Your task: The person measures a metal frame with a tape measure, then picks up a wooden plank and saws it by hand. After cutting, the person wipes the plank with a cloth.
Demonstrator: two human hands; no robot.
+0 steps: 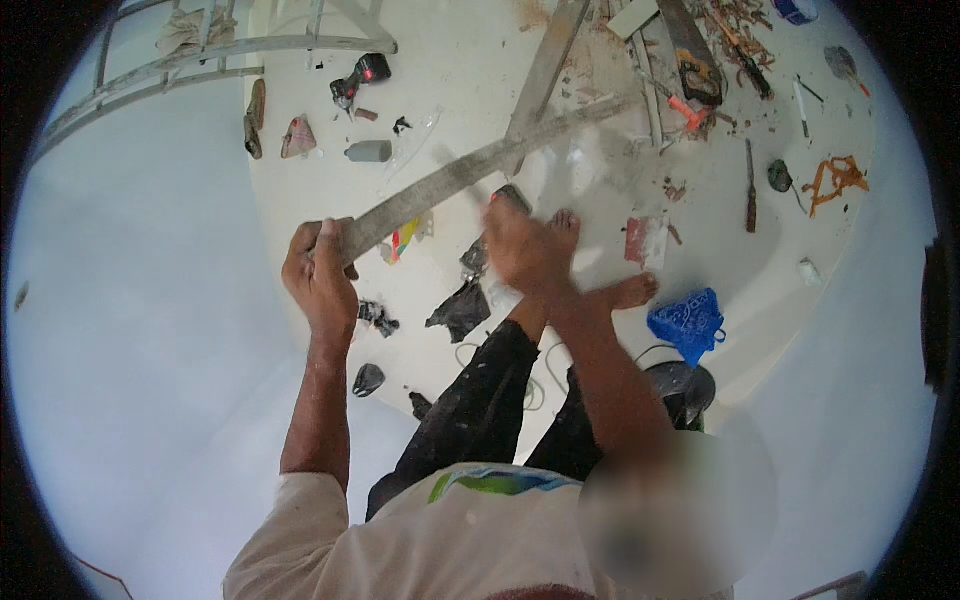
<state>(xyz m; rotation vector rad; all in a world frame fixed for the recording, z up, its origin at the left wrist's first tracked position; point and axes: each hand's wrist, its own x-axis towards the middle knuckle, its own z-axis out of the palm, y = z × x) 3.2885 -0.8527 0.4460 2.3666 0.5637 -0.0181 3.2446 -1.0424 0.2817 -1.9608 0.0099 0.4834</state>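
Observation:
A long grey wooden plank [430, 192] runs from my left hand up toward the far right. My left hand [325, 272] is closed around its near end, with the thumb on top. At its far part the plank meets a second wooden board [548, 75] that slants away. My right hand [530, 250] is closed and smeared by motion, just below the plank's middle. From it a thin, blurred tool shaft sticks out toward the plank; the kind of tool cannot be made out. A dark object [510, 198] shows just behind the right hand.
A handsaw [688, 60], an orange-handled tool [682, 108] and wood shavings lie at the far right. A cordless drill [360, 82] and a grey bottle [369, 151] lie far left, near a ladder [220, 50]. A blue bag [688, 322] is beside my bare feet [630, 291].

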